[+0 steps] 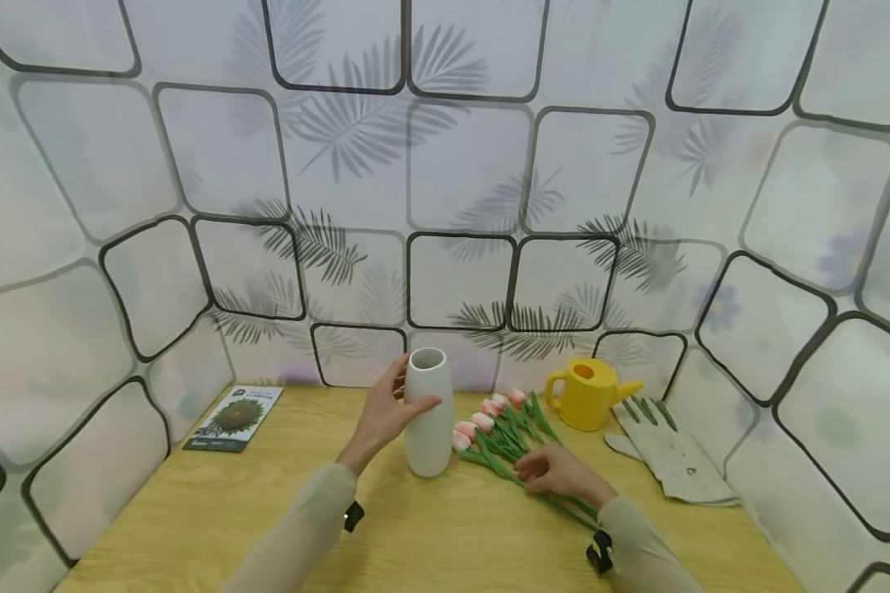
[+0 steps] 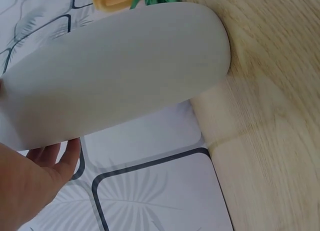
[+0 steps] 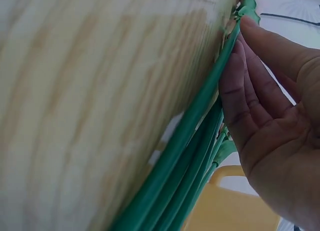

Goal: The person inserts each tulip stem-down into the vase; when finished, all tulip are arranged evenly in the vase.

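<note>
My left hand [image 1: 383, 412] grips a tall white vase [image 1: 428, 428], thumb across its front and fingers behind. The vase stands upright on the table with its mouth up; its smooth side fills much of the left wrist view. To its right lies a bunch of pink tulips [image 1: 482, 422] with green stems, flower heads toward the back. Over the stems is my right hand [image 1: 559, 473], fingers curled. In the right wrist view, its thumb and fingertips come together at a green tulip stem [image 3: 192, 113], pinching it; the far side of this contact is hidden.
A yellow watering can [image 1: 589, 397] stands behind the tulips, spout to the right. White gardening gloves [image 1: 675, 461] lie at the right. A seed packet [image 1: 235, 418] with a sunflower picture lies at the back left of the wooden table [image 1: 430, 535]. Patterned cloth walls enclose the table.
</note>
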A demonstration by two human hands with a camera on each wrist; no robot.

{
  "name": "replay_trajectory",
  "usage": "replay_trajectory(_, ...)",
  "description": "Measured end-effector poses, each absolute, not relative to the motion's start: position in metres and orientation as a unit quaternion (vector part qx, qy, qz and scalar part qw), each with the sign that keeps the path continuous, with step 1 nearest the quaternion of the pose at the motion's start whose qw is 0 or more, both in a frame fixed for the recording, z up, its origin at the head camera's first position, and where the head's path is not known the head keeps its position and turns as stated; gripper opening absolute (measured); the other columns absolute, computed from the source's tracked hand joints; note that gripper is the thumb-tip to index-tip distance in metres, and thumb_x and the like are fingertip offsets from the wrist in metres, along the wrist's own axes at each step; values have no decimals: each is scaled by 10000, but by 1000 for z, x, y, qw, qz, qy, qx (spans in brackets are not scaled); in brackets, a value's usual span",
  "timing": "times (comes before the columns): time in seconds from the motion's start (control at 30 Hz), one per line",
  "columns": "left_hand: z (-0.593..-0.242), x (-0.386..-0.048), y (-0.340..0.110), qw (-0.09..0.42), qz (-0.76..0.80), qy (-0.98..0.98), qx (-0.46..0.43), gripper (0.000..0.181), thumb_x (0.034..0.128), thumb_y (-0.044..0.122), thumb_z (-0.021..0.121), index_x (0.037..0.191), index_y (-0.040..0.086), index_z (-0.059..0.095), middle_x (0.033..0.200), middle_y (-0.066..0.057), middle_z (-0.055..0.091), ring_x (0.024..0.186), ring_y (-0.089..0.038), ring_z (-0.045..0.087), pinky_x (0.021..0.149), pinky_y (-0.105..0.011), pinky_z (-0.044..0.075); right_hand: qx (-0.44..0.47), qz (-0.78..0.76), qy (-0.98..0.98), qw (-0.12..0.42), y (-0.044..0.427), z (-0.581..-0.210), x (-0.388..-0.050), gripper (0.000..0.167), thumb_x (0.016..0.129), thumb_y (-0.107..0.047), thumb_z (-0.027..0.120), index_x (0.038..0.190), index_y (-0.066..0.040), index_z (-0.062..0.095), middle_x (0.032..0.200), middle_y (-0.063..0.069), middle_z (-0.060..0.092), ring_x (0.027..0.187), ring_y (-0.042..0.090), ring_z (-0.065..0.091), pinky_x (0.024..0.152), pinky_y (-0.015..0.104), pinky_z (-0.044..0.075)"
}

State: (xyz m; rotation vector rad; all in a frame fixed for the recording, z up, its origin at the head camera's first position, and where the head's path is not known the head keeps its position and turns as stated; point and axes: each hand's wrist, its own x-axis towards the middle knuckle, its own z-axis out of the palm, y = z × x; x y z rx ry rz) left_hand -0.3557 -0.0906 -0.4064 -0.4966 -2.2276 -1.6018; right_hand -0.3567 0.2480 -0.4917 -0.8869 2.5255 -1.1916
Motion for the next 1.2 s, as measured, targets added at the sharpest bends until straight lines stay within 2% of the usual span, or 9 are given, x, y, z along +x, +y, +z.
replay_trajectory(0.13, -408, -356, -90, 172, -579, -778, -171, 802, 773, 258, 853, 1467, 199, 455, 1313, -142, 596, 1140, -337, 628, 923, -502, 533, -312, -386, 863, 95, 245, -491, -357, 346, 820, -57, 773, 1122, 88, 686, 984, 181, 736, 847, 146, 701, 685, 242, 573)
replay_trajectory(0.37, -410, -359, -89, 169, -603, -762, -166, 783, 760, 253, 864, 1444, 249, 483, 1293, -102, 604, 1144, -312, 617, 903, -490, 545, -300, -352, 882, 84, 238, -485, -356, 274, 753, 12, 791, 1021, 36, 742, 879, 89, 745, 763, 81, 663, 651, 211, 548)
replay_trajectory(0.47, -411, -360, -89, 169, -604, -761, -169, 780, 764, 250, 861, 1446, 254, 481, 1300, -95, 599, 1144, -303, 612, 901, -486, 545, -296, -344, 887, 84, 238, -482, -356, 259, 751, 17, 786, 1006, 32, 745, 872, 89, 742, 762, 75, 650, 652, 213, 542)
replay_trajectory(0.6, -412, -360, -89, 169, -599, -763, -175, 788, 773, 239, 854, 1458, 228, 466, 1306, -110, 593, 1126, -304, 610, 892, -488, 548, -285, -355, 885, 94, 239, -478, -354, 280, 773, 6, 771, 1048, 43, 728, 932, 121, 733, 812, 107, 649, 681, 221, 538)
replay_trajectory(0.87, -413, -359, -90, 172, -590, -770, -173, 785, 771, 216, 856, 1452, 203, 465, 1291, -129, 596, 1101, -310, 615, 883, -480, 555, -271, -371, 885, 80, 248, -460, -351, 324, 880, -20, 686, 1191, 65, 662, 1097, 228, 690, 966, 299, 662, 705, 259, 560)
replay_trajectory(1.07, -412, -359, -89, 177, -587, -769, -179, 775, 779, 226, 849, 1451, 195, 464, 1294, -132, 596, 1113, -320, 614, 883, -481, 558, -267, -370, 889, 45, 251, -441, -355, 316, 930, -12, 618, 1223, 108, 624, 1100, 272, 673, 932, 303, 669, 700, 317, 575)
replay_trajectory(1.2, -411, -358, -89, 175, -588, -769, -180, 771, 787, 235, 843, 1455, 197, 460, 1301, -125, 592, 1130, -326, 610, 887, -484, 556, -245, -378, 892, 28, 250, -430, -358, 324, 935, -13, 609, 1241, 92, 624, 1136, 269, 671, 942, 289, 671, 719, 385, 584)
